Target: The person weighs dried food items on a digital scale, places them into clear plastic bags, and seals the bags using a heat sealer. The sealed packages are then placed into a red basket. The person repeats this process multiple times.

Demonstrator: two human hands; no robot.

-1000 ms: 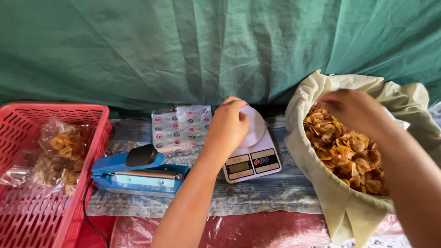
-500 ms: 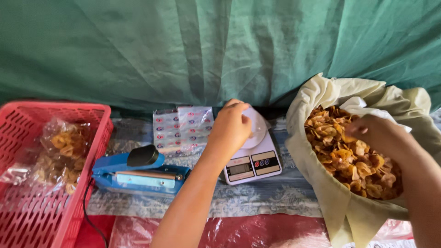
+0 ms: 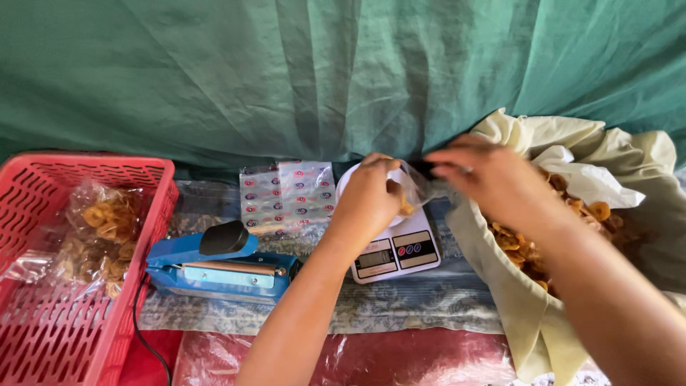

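Take the white kitchen scale as your landmark. The small clear bag sits right over its round platform, and both of your hands meet there. Your left hand comes up from the near side of the scale and is curled shut on the bag's left edge, with a few golden chips showing just beside your fingers. Your right hand reaches in from the right of the scale, fingers pinched together on the bag's right edge, so the mouth is stretched between the two hands, its long axis running left to right across the platform. Your left hand is the nearer one to the platform's middle.

To the right of the scale, touching its side, lies the cloth-lined sack of chips. To the left of the scale lie the stack of empty printed bags and the blue heat sealer; further left is the red basket.
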